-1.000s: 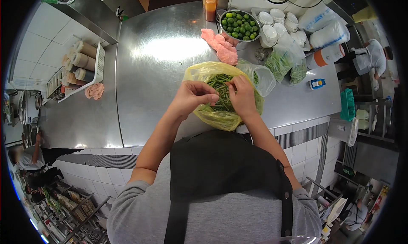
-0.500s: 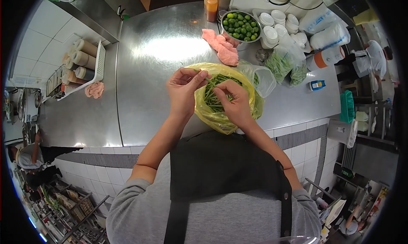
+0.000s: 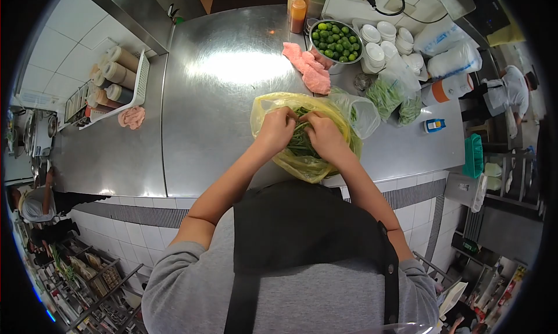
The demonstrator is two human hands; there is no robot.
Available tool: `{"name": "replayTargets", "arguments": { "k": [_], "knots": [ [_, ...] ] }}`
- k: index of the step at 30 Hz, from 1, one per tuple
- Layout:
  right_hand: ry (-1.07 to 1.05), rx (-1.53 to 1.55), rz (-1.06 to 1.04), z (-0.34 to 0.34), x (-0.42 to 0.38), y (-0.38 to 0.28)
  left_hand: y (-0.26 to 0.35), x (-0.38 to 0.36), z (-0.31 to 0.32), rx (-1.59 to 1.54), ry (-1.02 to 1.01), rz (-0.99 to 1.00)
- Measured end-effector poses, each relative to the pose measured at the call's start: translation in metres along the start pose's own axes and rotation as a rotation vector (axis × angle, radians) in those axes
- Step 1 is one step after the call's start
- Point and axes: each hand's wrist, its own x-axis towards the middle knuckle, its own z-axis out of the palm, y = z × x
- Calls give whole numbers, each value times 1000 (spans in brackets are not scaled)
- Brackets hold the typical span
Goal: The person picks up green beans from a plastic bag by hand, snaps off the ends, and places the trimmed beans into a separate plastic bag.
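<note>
A yellow plastic bag (image 3: 261, 105) lies open on the steel counter, filled with long, thin green beans (image 3: 302, 142). Over its mouth, my left hand (image 3: 276, 129) is closed, with its fingertips pinched on a green bean. My right hand (image 3: 326, 135) faces it a short gap away, thumb and fingers also pinched at the bean. The bean is largely covered by my fingers. Against the right side of the yellow bag rests a clear plastic bag (image 3: 364, 118) with some green showing inside.
Beyond the bag are a pink cloth (image 3: 308, 68), a steel bowl of limes (image 3: 335, 42) and orange bottles (image 3: 297, 15). To the right stand stacked white cups (image 3: 373, 54), bagged greens (image 3: 386, 95) and a blue-and-white packet (image 3: 434, 125). A white basket (image 3: 139, 81) of bottles sits left.
Both hands have come down lower over the beans and closer together; my left hand moved right and toward me. The view has shifted slightly.
</note>
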Motion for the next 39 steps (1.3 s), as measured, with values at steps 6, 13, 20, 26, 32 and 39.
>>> {"name": "replayTargets", "arguments": {
  "k": [6,13,20,26,32,39],
  "knots": [
    [-28,-2,167,12,3,20,-2,12,15,388,9,-49],
    [158,157,122,6,4,19,-2,3,1,44,161,238],
    [161,361,206,-14,5,-5,11,-10,-9,-37,114,216],
    [99,540,172,-20,3,-5,7,-14,-8,-20,78,246],
    [-31,587,276,-24,-7,7,22,-11,-27,-637,37,-18],
    [104,465,114,-17,-8,-49,27,-5,-33,-1252,66,-118]
  ]
}}
